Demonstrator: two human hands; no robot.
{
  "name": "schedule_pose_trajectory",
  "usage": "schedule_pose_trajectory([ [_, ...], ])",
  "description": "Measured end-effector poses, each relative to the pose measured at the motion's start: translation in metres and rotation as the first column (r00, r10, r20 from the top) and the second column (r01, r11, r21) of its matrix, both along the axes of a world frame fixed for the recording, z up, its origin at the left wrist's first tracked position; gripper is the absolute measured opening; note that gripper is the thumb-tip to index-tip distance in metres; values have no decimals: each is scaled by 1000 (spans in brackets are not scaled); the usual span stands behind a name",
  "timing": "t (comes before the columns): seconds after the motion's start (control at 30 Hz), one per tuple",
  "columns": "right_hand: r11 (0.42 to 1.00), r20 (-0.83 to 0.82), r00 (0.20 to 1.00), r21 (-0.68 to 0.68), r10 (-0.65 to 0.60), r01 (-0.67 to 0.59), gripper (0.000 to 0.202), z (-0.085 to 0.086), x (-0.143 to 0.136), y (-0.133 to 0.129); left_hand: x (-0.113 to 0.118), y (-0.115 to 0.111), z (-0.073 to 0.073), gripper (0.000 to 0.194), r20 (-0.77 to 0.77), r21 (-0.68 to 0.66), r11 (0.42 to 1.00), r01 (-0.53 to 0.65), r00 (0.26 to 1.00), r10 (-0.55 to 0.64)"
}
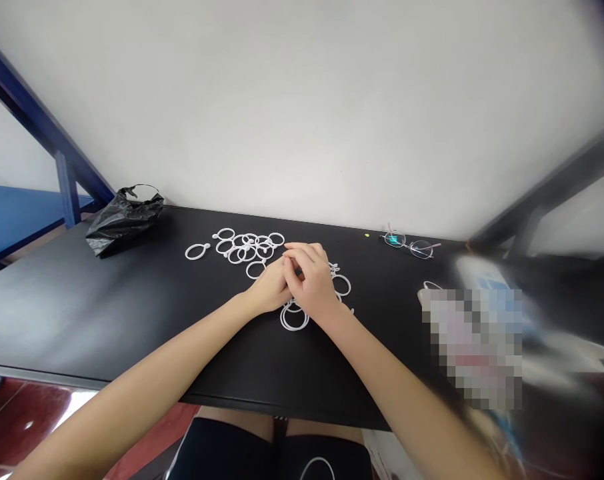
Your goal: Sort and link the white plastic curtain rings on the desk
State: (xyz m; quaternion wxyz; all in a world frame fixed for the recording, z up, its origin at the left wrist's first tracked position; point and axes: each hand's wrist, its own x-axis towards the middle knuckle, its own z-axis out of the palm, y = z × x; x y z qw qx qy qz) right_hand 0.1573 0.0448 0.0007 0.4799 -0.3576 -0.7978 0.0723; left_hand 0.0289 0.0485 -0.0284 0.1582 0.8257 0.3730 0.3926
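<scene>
My left hand [271, 288] and my right hand [313, 279] meet over the middle of the black table, the right lying partly across the left. The fingers of both are curled together, and what is between them, if anything, is hidden. Thin white plastic rings with small eyelets [295, 327] lie just below the hands. More white rings [343, 285] show beside my right wrist, partly covered. Up and to the left of my hands spreads an overlapping cluster of several such rings [237, 256]. One single ring [197, 257] lies apart, farther left.
A crumpled black plastic bag [125, 223] sits at the table's back left corner. Eyeglasses [422, 249] rest near the wall at the back right. Blurred, pixelated items [472, 347] occupy the right side. Blue metal bars [68, 190] slope up at the left. The black table [107, 313] meets a white wall.
</scene>
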Motion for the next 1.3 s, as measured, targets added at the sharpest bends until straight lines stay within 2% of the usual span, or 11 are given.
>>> schedule_pose_trajectory([
  [0.33,1000,9,1000,-5,10,-10,19,1,2,0,1,1,2,24,15,49,999,13,1000,-13],
  [0.53,1000,-2,1000,-3,16,-16,18,1,3,1,2,1,5,21,44,66,997,38,998,-41],
  [0.67,999,-32,999,47,19,-18,16,-3,4,3,1,2,5,19,54,75,997,26,998,-30],
  [0.83,995,-96,995,100,33,-23,17,-6,4,4,-1,3,9,12,81,54,999,9,997,-13],
  [1.0,991,-131,990,127,59,-43,19,-8,4,4,-1,2,13,15,114,33,999,-13,993,9],
  [1.3,985,-155,986,168,64,-38,24,-13,5,10,-1,1,11,16,117,-5,999,-35,993,36],
])
